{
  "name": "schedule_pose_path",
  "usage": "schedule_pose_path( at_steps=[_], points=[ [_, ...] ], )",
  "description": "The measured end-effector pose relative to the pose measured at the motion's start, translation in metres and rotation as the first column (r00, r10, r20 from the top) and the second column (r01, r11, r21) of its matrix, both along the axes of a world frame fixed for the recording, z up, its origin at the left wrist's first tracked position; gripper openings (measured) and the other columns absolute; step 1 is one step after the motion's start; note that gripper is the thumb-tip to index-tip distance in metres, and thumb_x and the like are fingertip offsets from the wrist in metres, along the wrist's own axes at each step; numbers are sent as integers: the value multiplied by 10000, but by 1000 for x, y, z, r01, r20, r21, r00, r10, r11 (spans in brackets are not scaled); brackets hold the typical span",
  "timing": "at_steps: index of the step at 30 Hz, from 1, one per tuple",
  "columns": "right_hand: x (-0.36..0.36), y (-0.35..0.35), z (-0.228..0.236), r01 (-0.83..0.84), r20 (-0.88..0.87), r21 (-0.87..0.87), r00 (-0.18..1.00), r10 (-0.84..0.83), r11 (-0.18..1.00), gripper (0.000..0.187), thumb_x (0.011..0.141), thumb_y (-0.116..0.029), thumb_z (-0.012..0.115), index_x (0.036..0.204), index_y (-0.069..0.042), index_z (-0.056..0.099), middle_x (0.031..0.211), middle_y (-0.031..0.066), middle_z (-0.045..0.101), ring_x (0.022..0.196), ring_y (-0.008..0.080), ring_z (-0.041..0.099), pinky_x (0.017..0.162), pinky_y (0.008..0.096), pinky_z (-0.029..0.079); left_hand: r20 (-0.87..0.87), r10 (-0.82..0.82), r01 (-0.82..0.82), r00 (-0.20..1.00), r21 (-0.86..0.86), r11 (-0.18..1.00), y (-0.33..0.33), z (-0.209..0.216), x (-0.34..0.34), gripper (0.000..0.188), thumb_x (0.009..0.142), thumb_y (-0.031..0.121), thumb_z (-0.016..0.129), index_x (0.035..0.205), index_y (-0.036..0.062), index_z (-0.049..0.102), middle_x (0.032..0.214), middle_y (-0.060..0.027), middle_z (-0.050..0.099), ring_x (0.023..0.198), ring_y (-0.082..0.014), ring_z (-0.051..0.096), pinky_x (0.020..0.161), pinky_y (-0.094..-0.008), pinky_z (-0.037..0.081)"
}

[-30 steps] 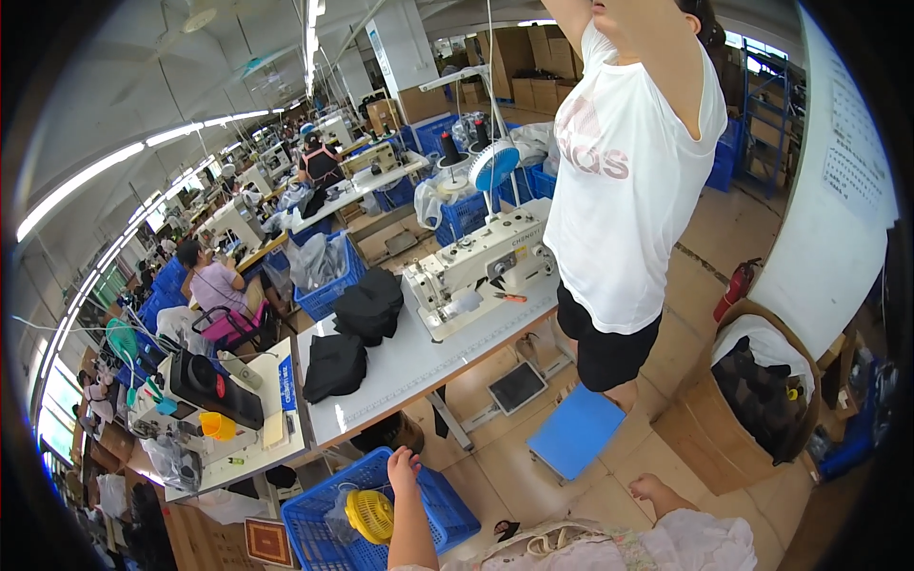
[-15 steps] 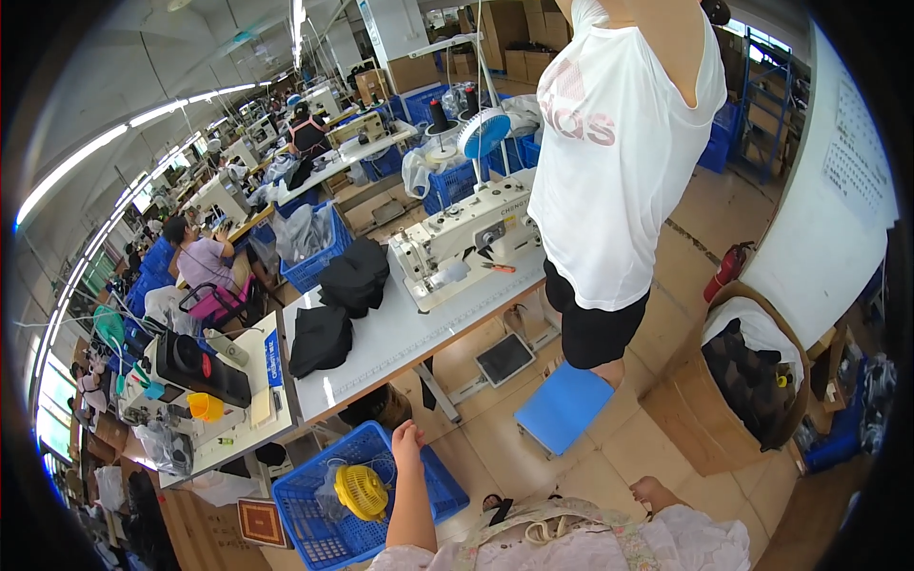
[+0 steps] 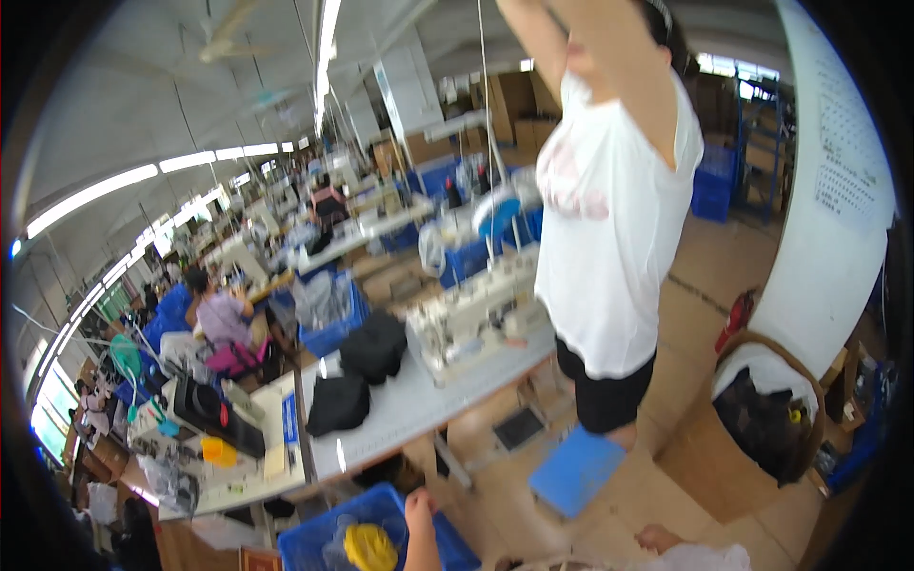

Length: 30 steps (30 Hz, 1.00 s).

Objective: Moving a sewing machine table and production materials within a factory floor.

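My left hand [image 3: 419, 502] is closed in a loose fist, with nothing seen in it, above the blue plastic basket [image 3: 455, 544]. A yellow round fan-like object [image 3: 369, 546] lies in that basket. Low on the right, over the tiled floor, my right hand [image 3: 657, 540] has its fingers curled and nothing visible in them. Ahead is a sewing machine [image 3: 476, 319] on a white table, with black fabric pieces [image 3: 339, 403] left of it. A person in a white shirt [image 3: 605, 247] stands beside the table with arms raised.
A blue stool [image 3: 576, 468] stands on the floor near that person. To the right are a large cardboard box [image 3: 709, 466] holding dark material, a red fire extinguisher [image 3: 736, 319] and a white board [image 3: 833, 190]. Another machine table [image 3: 233, 476] is at the left; several workers sit farther back.
The view has tilted up, so the room and both hands sit lower in the picture. The standing person's raised arms and head show more. Both hands stay curled.
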State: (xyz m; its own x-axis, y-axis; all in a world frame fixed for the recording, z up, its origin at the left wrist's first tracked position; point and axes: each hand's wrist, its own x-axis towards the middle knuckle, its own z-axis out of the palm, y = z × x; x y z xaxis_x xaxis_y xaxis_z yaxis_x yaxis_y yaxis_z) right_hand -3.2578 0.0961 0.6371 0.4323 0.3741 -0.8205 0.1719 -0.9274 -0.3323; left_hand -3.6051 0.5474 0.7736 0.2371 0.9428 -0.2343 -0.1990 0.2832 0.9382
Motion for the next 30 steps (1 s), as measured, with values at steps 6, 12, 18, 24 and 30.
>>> schedule_pose_path(
  at_steps=[6, 12, 18, 24, 30],
  points=[
    [-3, 36, 60, 120, 140, 186, 979, -147, 975, 314, 751, -279, 544, 834, 12, 626, 786, 160, 621, 735, 274, 571, 689, 386, 432, -96, 147, -150, 984, -30, 988, 11, -38, 0, 112, 769, 141, 554, 829, 58, 600, 661, -20, 533, 543, -105, 472, 469, -228, 384],
    [16, 30, 20, 130, 54, 178, 989, -141, 976, 309, 752, -294, 569, 819, 1, 634, 732, 120, 623, 652, 236, 569, 612, 358, 446, -133, 106, -118, 985, -86, 989, 4, -5, 13, 182, 781, 182, 561, 919, 72, 606, 695, -21, 555, 569, -99, 486, 490, -221, 392],
    [8, 7, -1, 124, -78, 96, 990, -117, 988, 307, 752, -308, 595, 804, -9, 642, 677, 80, 625, 569, 197, 567, 536, 330, 460, -200, 66, -90, 978, -114, 989, 6, -15, 8, 228, 771, 118, 535, 980, 30, 540, 750, -43, 552, 610, -137, 547, 484, -245, 425],
    [-8, 2, 1, 143, -28, -34, 989, -144, 989, 324, 757, -284, 594, 850, 26, 623, 755, 112, 635, 632, 203, 600, 578, 323, 497, -199, 89, -106, 976, -78, 991, 1, -4, 7, 242, 801, 129, 529, 1011, 9, 540, 771, -50, 550, 643, -123, 543, 532, -236, 445],
    [-15, 1, 6, 207, -62, -49, 976, -210, 977, 299, 757, -248, 598, 853, 35, 604, 787, 132, 629, 683, 220, 608, 578, 331, 505, -269, 62, -104, 961, -144, 984, -4, -1, -2, 269, 796, 134, 523, 1049, 43, 531, 907, -54, 564, 753, -149, 566, 613, -271, 445]
  ],
)
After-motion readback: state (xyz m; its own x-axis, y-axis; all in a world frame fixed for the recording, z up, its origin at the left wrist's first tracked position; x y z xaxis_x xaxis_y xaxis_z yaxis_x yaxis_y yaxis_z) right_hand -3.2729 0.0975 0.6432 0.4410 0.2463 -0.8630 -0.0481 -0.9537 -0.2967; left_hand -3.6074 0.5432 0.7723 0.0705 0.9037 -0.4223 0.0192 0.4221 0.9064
